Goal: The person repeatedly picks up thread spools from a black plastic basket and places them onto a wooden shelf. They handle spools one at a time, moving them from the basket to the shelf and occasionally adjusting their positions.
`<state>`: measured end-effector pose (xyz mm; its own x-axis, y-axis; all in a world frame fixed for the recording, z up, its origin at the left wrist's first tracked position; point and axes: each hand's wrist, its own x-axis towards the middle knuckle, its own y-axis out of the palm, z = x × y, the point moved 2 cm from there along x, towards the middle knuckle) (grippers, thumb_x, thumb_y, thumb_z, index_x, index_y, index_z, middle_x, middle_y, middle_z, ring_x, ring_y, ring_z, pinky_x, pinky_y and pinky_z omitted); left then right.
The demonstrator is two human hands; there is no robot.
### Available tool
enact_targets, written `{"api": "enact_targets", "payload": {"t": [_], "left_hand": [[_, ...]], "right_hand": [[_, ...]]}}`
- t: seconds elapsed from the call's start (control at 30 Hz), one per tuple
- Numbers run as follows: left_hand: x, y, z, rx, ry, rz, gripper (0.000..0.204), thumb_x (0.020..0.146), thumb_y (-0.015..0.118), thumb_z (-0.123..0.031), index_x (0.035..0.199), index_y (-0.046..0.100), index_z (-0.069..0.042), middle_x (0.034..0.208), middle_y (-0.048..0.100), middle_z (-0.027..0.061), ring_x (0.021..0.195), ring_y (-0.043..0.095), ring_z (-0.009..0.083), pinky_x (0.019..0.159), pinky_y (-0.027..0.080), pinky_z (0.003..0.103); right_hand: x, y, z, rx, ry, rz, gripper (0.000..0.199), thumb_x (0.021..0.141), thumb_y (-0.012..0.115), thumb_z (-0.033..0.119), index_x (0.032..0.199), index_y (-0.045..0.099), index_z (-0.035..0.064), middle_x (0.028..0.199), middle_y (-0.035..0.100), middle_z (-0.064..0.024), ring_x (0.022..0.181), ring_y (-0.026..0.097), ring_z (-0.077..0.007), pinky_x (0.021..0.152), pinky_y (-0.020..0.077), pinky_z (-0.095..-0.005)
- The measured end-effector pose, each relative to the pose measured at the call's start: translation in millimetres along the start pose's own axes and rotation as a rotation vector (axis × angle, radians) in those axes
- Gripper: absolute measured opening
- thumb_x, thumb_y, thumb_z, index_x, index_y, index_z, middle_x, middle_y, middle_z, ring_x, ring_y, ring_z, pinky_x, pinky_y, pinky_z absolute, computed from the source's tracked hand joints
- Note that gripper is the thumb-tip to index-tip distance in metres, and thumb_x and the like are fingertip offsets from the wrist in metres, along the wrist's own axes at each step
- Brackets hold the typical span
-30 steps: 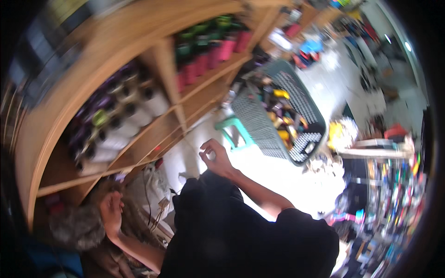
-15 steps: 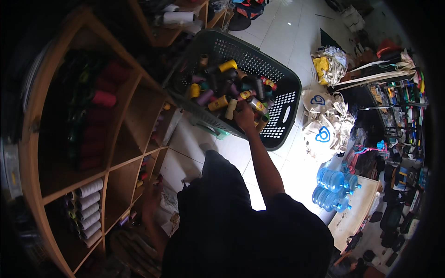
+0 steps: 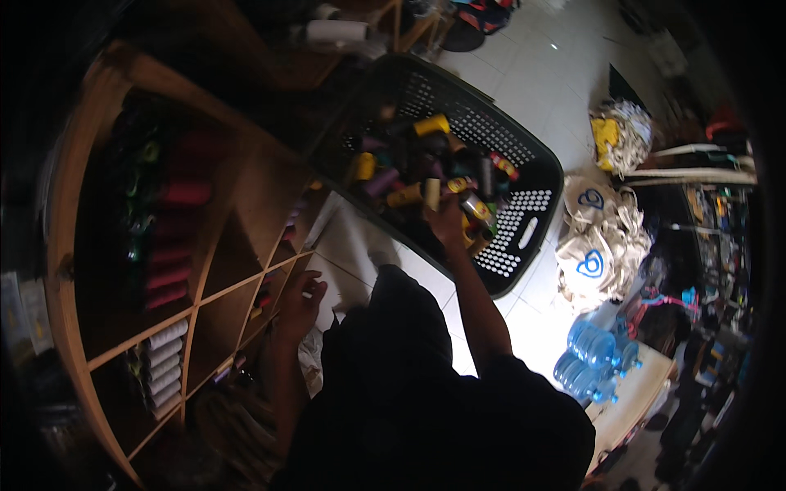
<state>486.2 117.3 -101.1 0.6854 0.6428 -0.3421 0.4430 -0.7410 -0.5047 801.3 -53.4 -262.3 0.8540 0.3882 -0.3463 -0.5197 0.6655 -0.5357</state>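
White floor tiles hold a dark basket (image 3: pixel 524 237) of spools; right hand (image 3: pixel 449 219) closes around a light, stiff spool (image 3: pixel 431 193) at mid-body, left hand (image 3: pixel 300 304) loosely open.

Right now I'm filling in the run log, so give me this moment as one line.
right hand: in black basket, fingers on yellow spool | left hand: open by wooden shelf | spools in cubbies

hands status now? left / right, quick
Left hand: open, fingers spread, holding nothing, by the wooden shelf.
Right hand: down in the black basket among the thread cones; whether it grips one cannot be told.
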Motion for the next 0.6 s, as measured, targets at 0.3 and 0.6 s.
{"api": "enact_targets", "payload": {"t": [0.3,0.6], "left_hand": [[-20,-22,-43,-0.36,0.108,-0.256,0.033,0.089,0.069,-0.016,0.119,0.059,-0.006,0.111,0.063,0.0093,0.097,0.063,0.0181,0.083,0.051,0.03],[-145,-94,8,-0.47,0.063,-0.852,0.035,0.085,0.072,-0.009,0.117,0.059,-0.003,0.111,0.063,0.0079,0.1,0.062,0.0177,0.081,0.051,0.031]], "right_hand": [[-119,19,183,0.406,-0.452,0.628,0.051,0.077,0.075,0.007,0.12,0.047,0.0016,0.11,0.06,-0.0115,0.105,0.061,-0.0216,0.095,0.0476,-0.0361],[-272,144,272,0.201,-0.802,1.188,0.045,0.074,0.076,0.007,0.113,0.053,0.0034,0.103,0.063,-0.0082,0.093,0.062,-0.0173,0.078,0.0491,-0.0316]]}}
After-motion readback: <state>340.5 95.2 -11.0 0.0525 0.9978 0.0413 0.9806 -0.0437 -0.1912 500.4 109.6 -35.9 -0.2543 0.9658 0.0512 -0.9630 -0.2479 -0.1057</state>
